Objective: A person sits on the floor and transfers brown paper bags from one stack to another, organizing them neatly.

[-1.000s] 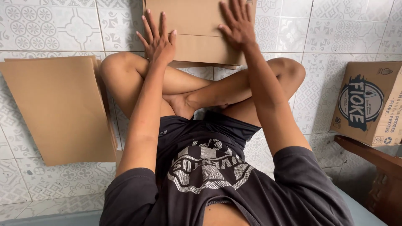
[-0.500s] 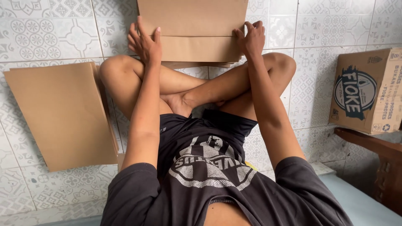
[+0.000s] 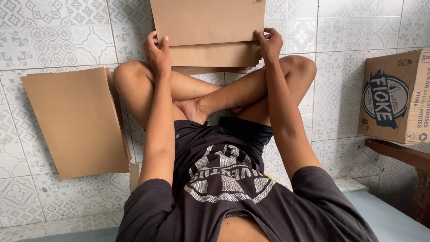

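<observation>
A: Left to right. Flat stack of cardboard sheets (image 3: 78, 118) lies on the tiled floor (image 3: 40, 27) at 9 o'clock of the knees, untouched.

B: Hands?

A: Left hand (image 3: 157, 54) grips the left edge of the top cardboard sheet (image 3: 208, 20), thumb on its face, fingers behind. Right hand (image 3: 268, 44) is clamped on the right edge the same way. Hands are well apart, one per side.

B: Where's the sheet?

A: 12 o'clock of the crossed legs, raised over the lower pile of cardboard (image 3: 215, 56), which rests across the shins.

B: Tips for a clean lift?

A: My read: keep both grips level so it doesn't skew, and peel one sheet only. Can't tell if a second one is stuck under it.

B: Rest?

A: Printed carton (image 3: 396, 96) at 3 o'clock, on a wooden bench (image 3: 403, 157).
</observation>
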